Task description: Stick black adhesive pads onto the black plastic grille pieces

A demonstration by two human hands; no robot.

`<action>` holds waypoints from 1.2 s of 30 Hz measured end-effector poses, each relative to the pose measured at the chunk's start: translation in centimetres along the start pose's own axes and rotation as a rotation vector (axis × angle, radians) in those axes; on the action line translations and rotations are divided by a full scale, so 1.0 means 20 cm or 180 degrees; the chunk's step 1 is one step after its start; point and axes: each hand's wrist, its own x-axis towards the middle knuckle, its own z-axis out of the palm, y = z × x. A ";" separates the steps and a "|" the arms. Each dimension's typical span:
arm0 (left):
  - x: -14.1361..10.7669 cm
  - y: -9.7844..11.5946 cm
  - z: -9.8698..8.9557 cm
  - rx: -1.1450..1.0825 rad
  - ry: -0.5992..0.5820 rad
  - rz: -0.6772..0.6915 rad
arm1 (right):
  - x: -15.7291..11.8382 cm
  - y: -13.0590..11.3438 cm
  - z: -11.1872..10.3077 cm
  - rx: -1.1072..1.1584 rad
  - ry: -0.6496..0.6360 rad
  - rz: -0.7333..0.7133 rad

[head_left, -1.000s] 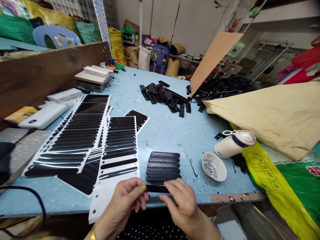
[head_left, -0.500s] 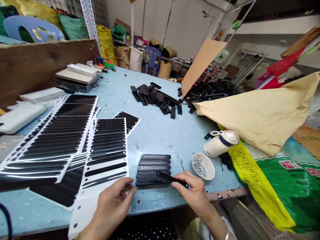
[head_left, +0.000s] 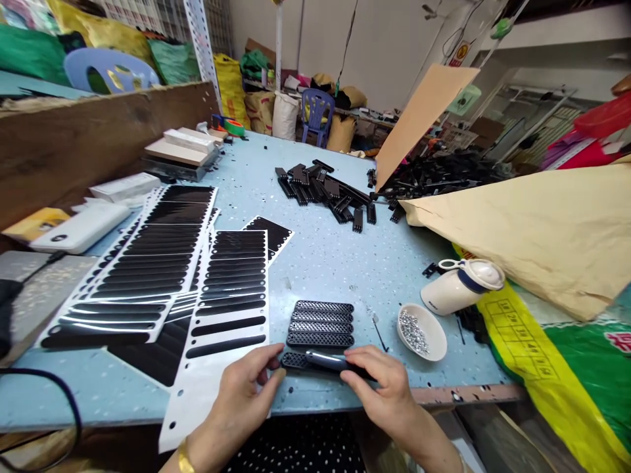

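Observation:
My left hand (head_left: 251, 391) has thumb and forefinger closed at the left end of a patterned black strip (head_left: 294, 359), near the table's front edge. In my right hand (head_left: 382, 384), a smooth glossy black strip (head_left: 325, 360) is pinched between thumb and fingers, tilted over that patterned strip. Just behind lies a block of several patterned black strips (head_left: 321, 323) side by side. White sheets of black oval stickers (head_left: 227, 289) lie to the left. A white bowl (head_left: 436, 338) of small silvery pieces stands right of the block.
A white bottle (head_left: 451, 291) lies tilted behind the bowl. Black parts (head_left: 325, 190) are piled farther back on the blue table (head_left: 335, 263). Brown paper (head_left: 522, 230) and a yellow-green sack (head_left: 552, 368) are at the right, boxes (head_left: 185, 148) back left.
The front patterned strip has come away from the block towards me, with my left fingers at its end. My right hand has brought the glossy strip over it. The view has shifted left.

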 end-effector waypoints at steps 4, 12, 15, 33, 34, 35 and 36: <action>0.01 0.01 0.00 -0.0175 -0.0213 -0.0157 | 0.03 -0.02 0.06 -0.0098 -0.0061 -0.0180; 0.02 0.00 -0.01 -0.0635 -0.0334 -0.0599 | 0.05 -0.02 0.10 -0.0137 -0.0142 -0.0319; 0.03 0.00 -0.02 -0.0709 -0.0325 -0.0589 | 0.06 -0.02 0.10 -0.0167 -0.0228 -0.0312; 0.02 0.00 -0.02 -0.0713 -0.0418 -0.0654 | 0.06 -0.03 0.13 -0.0222 -0.0398 -0.0246; 0.02 0.01 -0.02 -0.0704 -0.0423 -0.0647 | 0.06 -0.03 0.13 -0.0236 -0.0403 -0.0250; 0.02 0.01 -0.02 -0.0699 -0.0428 -0.0646 | 0.06 -0.03 0.13 -0.0246 -0.0408 -0.0257; 0.03 0.01 -0.02 -0.0702 -0.0421 -0.0646 | 0.06 -0.03 0.13 -0.0252 -0.0411 -0.0268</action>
